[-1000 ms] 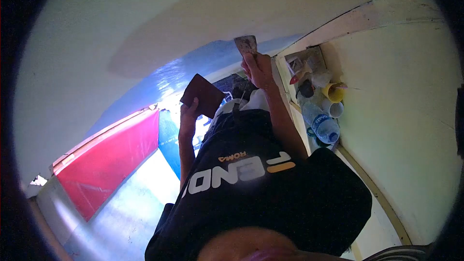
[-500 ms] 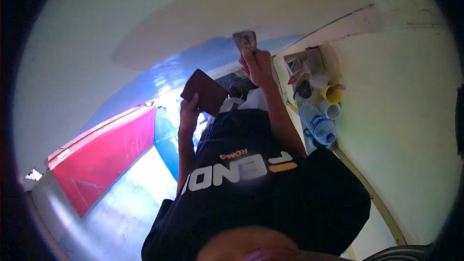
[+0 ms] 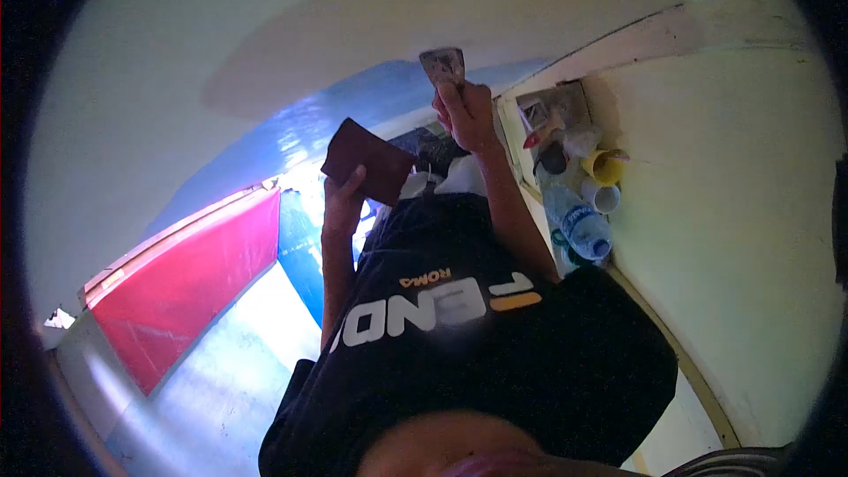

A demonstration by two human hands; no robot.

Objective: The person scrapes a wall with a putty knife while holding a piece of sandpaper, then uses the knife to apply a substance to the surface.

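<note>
My left hand [image 3: 343,203] is closed on the lower edge of a flat, square, dark red-brown sheet [image 3: 367,162]; its material cannot be made out. The thumb lies across its near face. My right hand [image 3: 466,115] is wrapped round the handle of a putty knife [image 3: 443,64], whose worn, smeared blade points up toward the pale wall [image 3: 353,26]. Whether the blade touches the wall cannot be told. The two hands are apart, with the sheet lower and to the left of the knife.
On a ledge to the right stand a clear plastic bottle [image 3: 583,228], a yellow cup [image 3: 605,166], a white cup [image 3: 602,196] and other small items. A pale wall [image 3: 724,194] rises beside them. A red panel [image 3: 190,287] is at the left.
Both hands have shifted slightly up and left in the view, with the sheet and the putty knife still held. The knife blade has turned a little, showing more of its face.
</note>
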